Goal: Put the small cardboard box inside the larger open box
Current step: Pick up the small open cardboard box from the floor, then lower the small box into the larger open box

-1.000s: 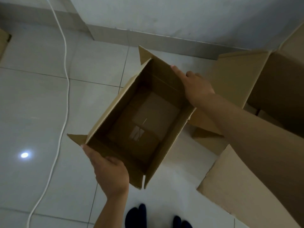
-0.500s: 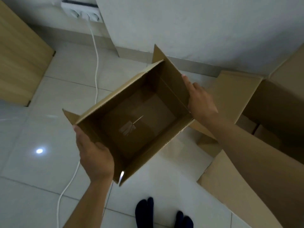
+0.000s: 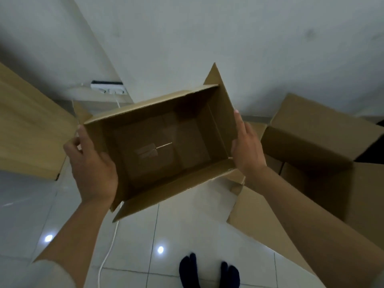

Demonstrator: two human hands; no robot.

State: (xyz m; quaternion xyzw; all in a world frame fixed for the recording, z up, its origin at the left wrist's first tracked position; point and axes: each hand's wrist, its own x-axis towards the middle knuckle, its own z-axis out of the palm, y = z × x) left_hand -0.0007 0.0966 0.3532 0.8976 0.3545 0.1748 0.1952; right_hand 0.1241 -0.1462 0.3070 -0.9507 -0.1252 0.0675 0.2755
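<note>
The small cardboard box [image 3: 158, 150], open and empty, hangs above the tiled floor [image 3: 182, 231], left hand [image 3: 91, 169] and right hand [image 3: 248, 150] pressing flat fingers against its end walls, not yet inside the larger open box [image 3: 324, 142] beside the right wall.

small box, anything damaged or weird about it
Nothing damaged. The small box is empty, open side up, held tilted between the left hand and right hand, flaps splayed outward.
</note>
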